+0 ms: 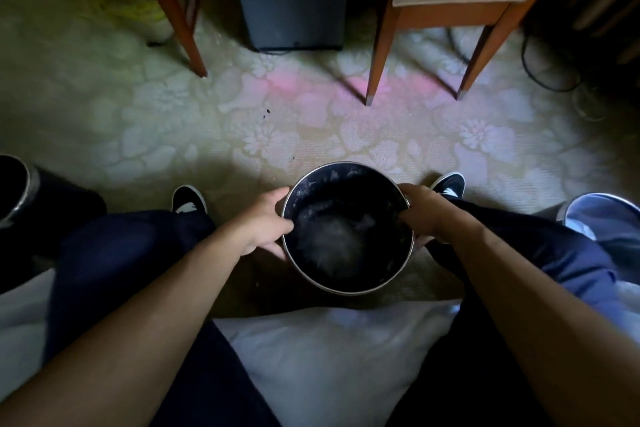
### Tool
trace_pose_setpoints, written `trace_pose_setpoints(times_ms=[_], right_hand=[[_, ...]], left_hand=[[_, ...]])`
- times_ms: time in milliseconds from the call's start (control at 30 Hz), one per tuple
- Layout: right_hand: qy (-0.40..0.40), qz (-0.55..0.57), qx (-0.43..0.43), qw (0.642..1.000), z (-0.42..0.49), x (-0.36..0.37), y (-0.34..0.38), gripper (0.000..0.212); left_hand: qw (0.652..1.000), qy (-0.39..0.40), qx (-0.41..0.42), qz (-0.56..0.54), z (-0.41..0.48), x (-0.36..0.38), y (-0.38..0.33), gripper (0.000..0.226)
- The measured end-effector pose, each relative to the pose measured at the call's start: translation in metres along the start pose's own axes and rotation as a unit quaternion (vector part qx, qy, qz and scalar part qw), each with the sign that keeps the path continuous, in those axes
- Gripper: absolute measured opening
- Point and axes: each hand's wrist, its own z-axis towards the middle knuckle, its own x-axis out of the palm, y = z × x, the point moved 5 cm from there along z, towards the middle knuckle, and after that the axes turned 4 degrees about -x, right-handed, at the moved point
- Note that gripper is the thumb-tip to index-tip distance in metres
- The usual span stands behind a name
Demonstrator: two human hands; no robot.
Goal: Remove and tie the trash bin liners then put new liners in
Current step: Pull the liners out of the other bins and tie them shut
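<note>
Gripping opposite sides of the round black waste bin with a bright metal rim (346,180), low in the centre of the frame between the person's dark shoes: left hand (268,224) on the left edge with its thumb at the lip, right hand (427,215) on the right edge with its fingers curled over into the mouth. Hands sit well apart, the whole bin mouth between them. Cannot tell whether the bin rests on the floral carpet (166,121) or is held just off it. The interior is dark with dull grey smears, and it is unclear whether that is a black liner or a bare wall. Judgement: the shell looks rigid and probably light, and the rolled rim is the sure hold. Any liner would be thin, limp, slippery film, best pinched at the rim and drawn up evenly to avoid tearing. A second dark bin (15,191) sits at the left edge, a bin with a pale blue liner (602,218) at the right edge, and white bedding (322,364) at bottom centre.
</note>
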Motion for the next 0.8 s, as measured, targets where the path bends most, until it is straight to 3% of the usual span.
trace_pose_setpoints(times_ms=[400, 567, 667, 800], right_hand=[[-0.12, -0.055, -0.037, 0.991, -0.067, -0.09, 0.071, 0.04], [-0.198, 0.011, -0.059, 0.978, -0.055, -0.129, 0.097, 0.015], [-0.234, 0.042, -0.106, 0.966, -0.035, -0.143, 0.105, 0.045], [-0.265, 0.173, -0.164, 0.935, 0.015, -0.137, 0.094, 0.05]], left_hand=[[0.989, -0.097, 0.113, -0.017, -0.088, -0.045, -0.066, 0.07], [0.976, -0.146, 0.153, -0.053, -0.093, -0.076, -0.105, 0.071], [0.971, -0.16, 0.166, -0.067, -0.076, -0.093, -0.126, 0.073], [0.968, -0.167, 0.162, -0.099, -0.026, -0.105, -0.143, 0.075]])
